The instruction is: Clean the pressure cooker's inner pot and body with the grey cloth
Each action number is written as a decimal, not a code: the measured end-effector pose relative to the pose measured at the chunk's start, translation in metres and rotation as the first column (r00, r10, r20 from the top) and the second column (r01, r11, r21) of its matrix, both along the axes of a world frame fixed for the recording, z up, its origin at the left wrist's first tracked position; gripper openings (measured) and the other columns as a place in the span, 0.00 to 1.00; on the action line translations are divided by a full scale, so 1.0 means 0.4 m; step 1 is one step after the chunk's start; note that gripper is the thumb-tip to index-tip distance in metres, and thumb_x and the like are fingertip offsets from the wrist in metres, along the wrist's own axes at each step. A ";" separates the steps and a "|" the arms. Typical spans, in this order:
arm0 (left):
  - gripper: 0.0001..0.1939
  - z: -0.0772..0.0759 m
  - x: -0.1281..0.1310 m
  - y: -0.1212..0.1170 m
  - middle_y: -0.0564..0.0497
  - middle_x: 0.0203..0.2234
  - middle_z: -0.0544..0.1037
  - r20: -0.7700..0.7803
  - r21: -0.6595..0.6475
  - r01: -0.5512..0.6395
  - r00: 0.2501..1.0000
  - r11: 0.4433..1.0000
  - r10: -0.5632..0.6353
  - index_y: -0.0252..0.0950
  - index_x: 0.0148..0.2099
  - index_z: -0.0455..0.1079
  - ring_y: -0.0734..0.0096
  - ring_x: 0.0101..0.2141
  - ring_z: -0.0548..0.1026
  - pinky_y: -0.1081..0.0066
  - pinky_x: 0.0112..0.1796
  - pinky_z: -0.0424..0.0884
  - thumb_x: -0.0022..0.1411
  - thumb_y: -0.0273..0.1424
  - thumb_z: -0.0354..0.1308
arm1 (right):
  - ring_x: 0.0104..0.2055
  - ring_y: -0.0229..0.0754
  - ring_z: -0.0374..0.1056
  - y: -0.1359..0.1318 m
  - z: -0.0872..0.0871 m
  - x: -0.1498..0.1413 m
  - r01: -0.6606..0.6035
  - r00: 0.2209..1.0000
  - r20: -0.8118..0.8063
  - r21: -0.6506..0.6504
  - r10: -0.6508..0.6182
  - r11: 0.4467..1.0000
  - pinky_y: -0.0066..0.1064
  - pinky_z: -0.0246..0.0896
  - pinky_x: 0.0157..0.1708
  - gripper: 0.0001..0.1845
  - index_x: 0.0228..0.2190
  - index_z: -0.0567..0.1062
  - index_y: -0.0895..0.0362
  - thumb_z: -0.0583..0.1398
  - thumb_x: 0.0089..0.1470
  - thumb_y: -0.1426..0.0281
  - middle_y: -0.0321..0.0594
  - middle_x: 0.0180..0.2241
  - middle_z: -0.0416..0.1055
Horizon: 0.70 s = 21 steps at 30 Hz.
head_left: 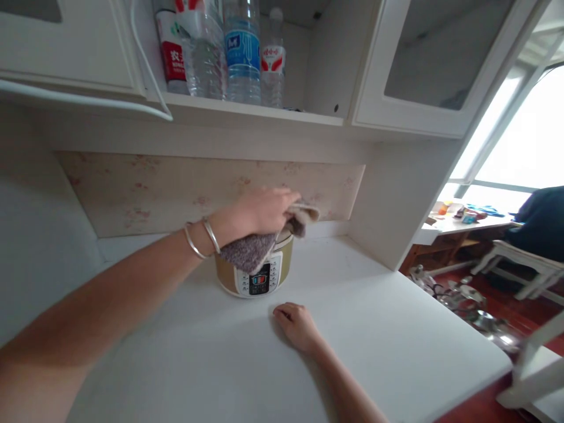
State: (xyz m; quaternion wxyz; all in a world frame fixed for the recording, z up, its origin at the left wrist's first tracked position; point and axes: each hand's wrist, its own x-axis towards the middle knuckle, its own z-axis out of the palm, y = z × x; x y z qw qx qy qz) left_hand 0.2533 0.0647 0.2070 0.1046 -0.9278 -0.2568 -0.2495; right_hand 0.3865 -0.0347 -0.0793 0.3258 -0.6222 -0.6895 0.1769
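A gold-and-white rice cooker [286, 258] stands on the white counter [211, 352], its button panel facing me. My left hand [267, 211], with two bangles at the wrist, presses a grey-brown cloth [251, 251] onto the cooker's top. The fingers bend over the cloth, whose pale edge bunches at the far right side and whose other end hangs over the front. Most of the lid is hidden by hand and cloth. On the counter just in front of the cooker rests my right hand [297, 326], loosely curled, with nothing visible in it.
Overhead, an open cabinet shelf [247, 110] holds several plastic bottles [244, 59], with a white cable [88, 101] hanging at its left. A side panel [409, 194] bounds the counter. Beyond it are pots [484, 320] on the floor and a white chair [524, 264].
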 end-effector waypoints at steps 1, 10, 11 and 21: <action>0.18 -0.051 0.001 0.006 0.48 0.47 0.77 -0.129 0.052 0.063 0.990 0.997 -0.056 0.41 0.53 0.70 0.59 0.48 0.74 0.61 0.51 0.64 0.63 0.39 0.55 | 0.37 0.40 0.70 0.000 0.000 -0.001 0.001 1.000 0.008 -0.002 -0.001 1.000 0.26 0.56 0.38 0.17 0.32 0.80 0.56 0.52 0.61 0.68 0.40 0.34 0.78; 0.20 -0.249 0.042 0.004 0.41 0.56 0.72 -0.259 0.349 0.230 0.955 0.909 -0.142 0.37 0.55 0.71 0.55 0.60 0.62 0.52 0.61 0.51 0.62 0.34 0.54 | 0.36 0.40 0.70 -0.003 0.007 -0.007 0.019 0.999 0.044 -0.021 -0.018 1.000 0.26 0.56 0.37 0.18 0.32 0.80 0.55 0.51 0.61 0.68 0.40 0.33 0.78; 0.18 -0.276 0.051 -0.001 0.42 0.54 0.75 -0.303 0.332 0.269 0.938 0.904 -0.168 0.38 0.53 0.73 0.58 0.59 0.64 0.55 0.61 0.52 0.60 0.32 0.55 | 0.36 0.40 0.70 -0.004 0.008 -0.007 0.017 0.999 0.046 -0.021 -0.016 1.000 0.26 0.56 0.37 0.18 0.32 0.80 0.55 0.51 0.61 0.67 0.40 0.33 0.78; 0.13 -0.539 0.067 -0.011 0.44 0.38 0.82 -0.605 0.394 0.459 0.782 0.796 -0.152 0.39 0.42 0.79 0.61 0.47 0.77 0.63 0.60 0.59 0.59 0.30 0.54 | 0.36 0.41 0.72 -0.002 -0.007 0.001 -0.005 0.999 -0.039 0.008 0.006 1.000 0.26 0.57 0.35 0.16 0.32 0.81 0.56 0.53 0.59 0.69 0.40 0.35 0.79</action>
